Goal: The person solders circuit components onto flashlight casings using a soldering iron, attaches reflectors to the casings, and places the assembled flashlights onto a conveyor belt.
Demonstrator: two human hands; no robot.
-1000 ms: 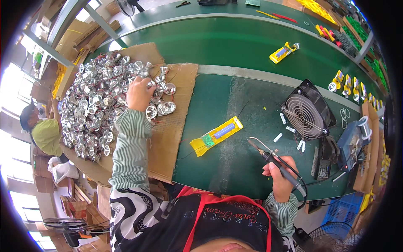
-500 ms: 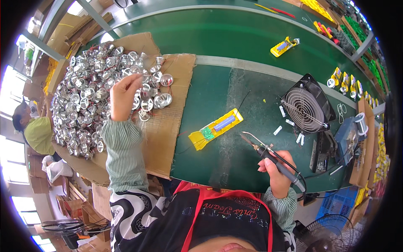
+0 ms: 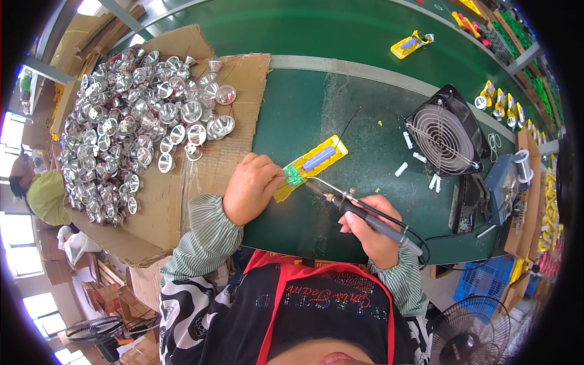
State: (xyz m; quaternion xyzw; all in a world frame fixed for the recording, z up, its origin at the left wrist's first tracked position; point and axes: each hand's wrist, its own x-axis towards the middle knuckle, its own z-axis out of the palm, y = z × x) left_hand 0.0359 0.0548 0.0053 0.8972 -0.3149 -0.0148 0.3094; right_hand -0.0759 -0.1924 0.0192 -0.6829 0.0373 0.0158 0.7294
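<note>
My right hand [image 3: 378, 236] grips a soldering iron [image 3: 353, 210] with a dark handle and a thin curved metal tube along its tip. The tip reaches the green circuit board [image 3: 293, 176] at the near left end of a yellow plastic housing [image 3: 331, 159]. A purple cylindrical battery cell [image 3: 319, 159] lies in the same housing, and a thin black wire sticks out past its far end. Fingers pinched, my left hand [image 3: 250, 187] is at the board's left edge; whatever lies between the fingertips is too small to make out.
Many silvery lamp reflectors [image 3: 146, 115] are heaped on cardboard [image 3: 240, 115] at left. To the right are a black fan [image 3: 447, 131], small white pieces [image 3: 401, 169] and a solder spool [image 3: 522, 165]. Another yellow housing [image 3: 403, 48] lies farther back. A co-worker [image 3: 45, 194] sits far left.
My left hand has come from the reflector heap to the circuit board. My right hand has brought the soldering iron leftward, its tip now at the board. The whole view has shifted slightly.
</note>
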